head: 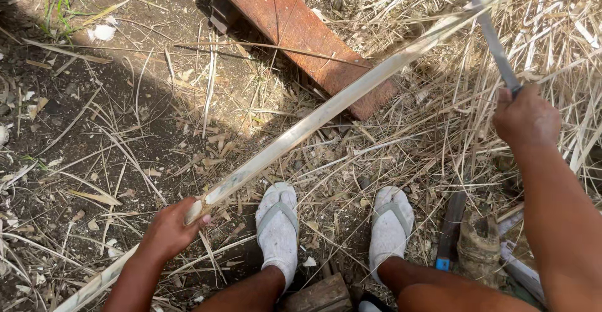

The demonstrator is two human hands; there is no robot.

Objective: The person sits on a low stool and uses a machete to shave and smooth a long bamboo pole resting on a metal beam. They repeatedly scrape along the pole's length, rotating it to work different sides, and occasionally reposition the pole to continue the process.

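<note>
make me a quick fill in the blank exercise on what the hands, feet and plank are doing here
1. The left hand grips a long pale ____ that runs up to the right.
2. The right hand holds a ____ whose blade meets the strip near the top.
3. Both feet wear white ____ inside sandals.
4. The rusty-red plank lies ____ the strip.

Missing words: strip; knife; socks; under

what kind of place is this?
Likely an outdoor rural work yard: bare dirt ground strewn with dry straw, the left hand gripping a long split cane, the right hand a blade.
</note>
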